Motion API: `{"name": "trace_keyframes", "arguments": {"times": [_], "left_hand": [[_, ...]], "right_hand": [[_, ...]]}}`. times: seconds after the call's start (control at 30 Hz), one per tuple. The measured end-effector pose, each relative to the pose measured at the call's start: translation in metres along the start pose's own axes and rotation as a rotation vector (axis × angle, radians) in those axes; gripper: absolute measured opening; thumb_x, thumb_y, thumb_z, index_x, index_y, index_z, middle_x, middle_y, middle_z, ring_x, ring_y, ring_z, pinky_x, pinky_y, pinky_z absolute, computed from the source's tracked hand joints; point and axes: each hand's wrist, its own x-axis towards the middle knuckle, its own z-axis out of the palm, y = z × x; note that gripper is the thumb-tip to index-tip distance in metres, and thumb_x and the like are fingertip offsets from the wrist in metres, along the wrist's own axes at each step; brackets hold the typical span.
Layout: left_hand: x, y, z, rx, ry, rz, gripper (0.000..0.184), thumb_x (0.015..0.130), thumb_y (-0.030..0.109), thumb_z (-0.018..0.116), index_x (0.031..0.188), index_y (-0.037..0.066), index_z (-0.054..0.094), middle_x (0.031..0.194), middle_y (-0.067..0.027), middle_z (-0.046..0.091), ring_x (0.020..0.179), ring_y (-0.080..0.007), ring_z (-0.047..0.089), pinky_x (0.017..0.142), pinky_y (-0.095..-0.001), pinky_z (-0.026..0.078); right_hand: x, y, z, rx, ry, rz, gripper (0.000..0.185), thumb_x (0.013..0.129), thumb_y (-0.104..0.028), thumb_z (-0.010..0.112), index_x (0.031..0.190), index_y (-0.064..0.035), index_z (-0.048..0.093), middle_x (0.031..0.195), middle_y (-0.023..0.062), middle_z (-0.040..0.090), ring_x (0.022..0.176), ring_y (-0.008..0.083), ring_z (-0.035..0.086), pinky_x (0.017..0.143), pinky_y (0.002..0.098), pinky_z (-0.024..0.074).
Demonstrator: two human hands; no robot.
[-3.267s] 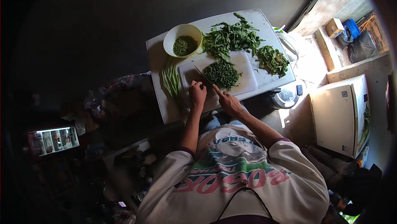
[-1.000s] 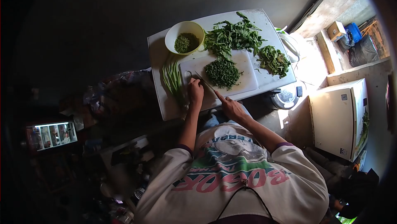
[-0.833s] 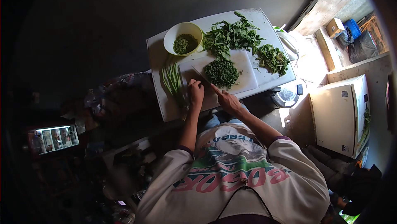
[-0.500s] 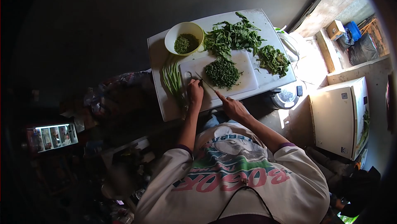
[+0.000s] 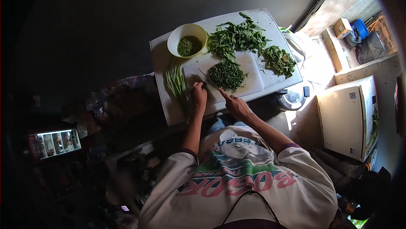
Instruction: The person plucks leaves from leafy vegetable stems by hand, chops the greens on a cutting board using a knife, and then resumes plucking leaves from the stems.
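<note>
My right hand [image 5: 237, 107] is closed on the handle of a knife [image 5: 208, 78]. The blade slants across the white cutting board [image 5: 253, 76], along the left side of a pile of chopped greens [image 5: 227, 76]. At the board's lower left, my left hand [image 5: 198, 95] has its fingers curled round a small dark-green bit [image 5: 204, 85], probably leaves, mostly hidden by the fingers. Long green stalks [image 5: 174, 80] lie left of that hand, partly beside the board. A yellowish bowl [image 5: 174, 45] with chopped greens stands behind them.
Loose leafy greens [image 5: 241, 36] lie behind the board on the white table [image 5: 270, 21], and a smaller heap of greens [image 5: 279, 62] sits at its right. Past the table's right edge are a round lidded pot [image 5: 294, 98] and a white fridge [image 5: 342, 117].
The knife has shifted slightly up and left, its blade closer along the chopped pile. My left hand has barely moved and keeps its fingers curled.
</note>
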Motion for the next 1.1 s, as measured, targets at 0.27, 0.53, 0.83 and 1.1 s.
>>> {"name": "trace_keyframes", "arguments": {"times": [0.27, 0.53, 0.83, 1.1], "left_hand": [[0.000, 0.003, -0.002, -0.017, -0.014, -0.024, 0.024, 0.074, -0.004, 0.065, 0.097, -0.005, 0.069, 0.098, -0.0205, 0.066, 0.093, -0.0395, 0.064, 0.081, -0.0432, 0.053], [-0.001, 0.009, -0.013, 0.058, -0.057, 0.050, 0.022, 0.075, -0.004, 0.063, 0.096, -0.004, 0.070, 0.091, -0.0201, 0.063, 0.087, -0.0408, 0.063, 0.078, -0.0456, 0.052], [0.001, 0.001, -0.003, -0.031, 0.016, 0.014, 0.021, 0.074, -0.004, 0.062, 0.094, -0.004, 0.070, 0.088, -0.0202, 0.064, 0.086, -0.0411, 0.063, 0.076, -0.0451, 0.053], [-0.001, 0.009, -0.012, -0.002, -0.031, 0.051, 0.020, 0.075, -0.002, 0.064, 0.094, -0.003, 0.070, 0.093, -0.0195, 0.064, 0.089, -0.0401, 0.063, 0.079, -0.0459, 0.052]], "right_hand": [[-0.010, 0.010, 0.018, -0.033, -0.053, 0.008, 0.078, 0.090, -0.009, 0.052, 0.158, -0.0283, 0.018, 0.095, 0.0252, 0.064, 0.075, 0.0425, 0.066, 0.067, 0.0519, 0.0519], [0.013, -0.003, 0.003, 0.003, -0.033, 0.020, 0.077, 0.090, -0.008, 0.052, 0.158, -0.0248, 0.020, 0.097, 0.0247, 0.064, 0.075, 0.0420, 0.066, 0.068, 0.0514, 0.0522], [-0.006, 0.010, 0.017, -0.042, -0.059, -0.022, 0.076, 0.092, -0.010, 0.050, 0.159, -0.0267, 0.018, 0.098, 0.0253, 0.064, 0.076, 0.0424, 0.067, 0.068, 0.0513, 0.0524], [0.020, 0.000, 0.008, -0.009, 0.012, 0.007, 0.075, 0.091, -0.009, 0.051, 0.158, -0.0266, 0.021, 0.094, 0.0247, 0.064, 0.075, 0.0424, 0.066, 0.067, 0.0517, 0.0520]]}}
